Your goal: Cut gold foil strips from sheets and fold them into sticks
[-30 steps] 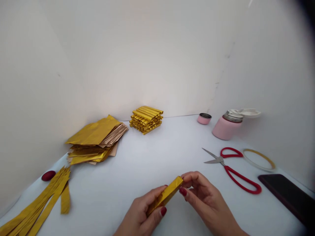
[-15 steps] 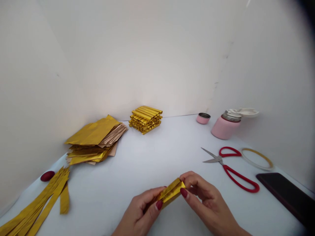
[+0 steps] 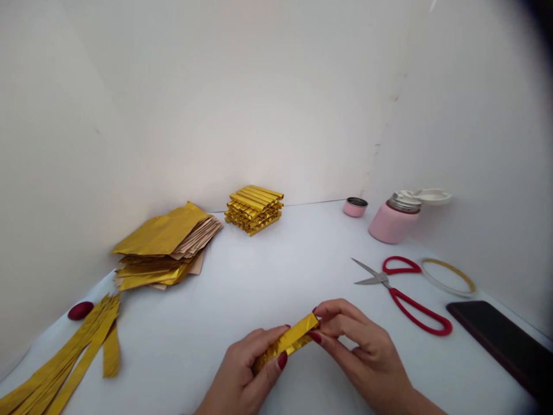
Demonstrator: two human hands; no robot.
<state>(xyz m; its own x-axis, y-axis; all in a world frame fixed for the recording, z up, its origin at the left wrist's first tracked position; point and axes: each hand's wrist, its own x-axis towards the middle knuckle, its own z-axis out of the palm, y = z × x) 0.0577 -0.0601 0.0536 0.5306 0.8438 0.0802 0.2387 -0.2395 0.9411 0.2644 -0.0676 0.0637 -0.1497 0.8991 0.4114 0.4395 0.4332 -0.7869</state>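
Observation:
Between my two hands, just over the front of the white table, is a folded strip of shiny gold paper (image 3: pixel 298 333), tilted up to the right. My left hand (image 3: pixel 248 366) grips its lower left end, thumb in front and fingers behind. At the upper right end, my right hand (image 3: pixel 358 346) pinches the paper between thumb and fingertips. Further back stands a stack of folded gold paper sticks (image 3: pixel 254 208), laid in crossing layers. Flat gold paper strips (image 3: pixel 73 357) lie fanned out at the left, near a pile of gold paper sheets (image 3: pixel 162 233).
Open scissors (image 3: pixel 383 278) with red handles lie right of my hands. Near them are a bangle-like ring (image 3: pixel 451 288) and a dark phone (image 3: pixel 501 340). A pink flask (image 3: pixel 394 222) and its pink cap (image 3: pixel 355 207) stand behind. A dark red oval object (image 3: pixel 80 310) sits at left.
The folded paper has turned in my hands, so a wide flat face now shows where an open groove showed before. My right fingers have closed in around its end.

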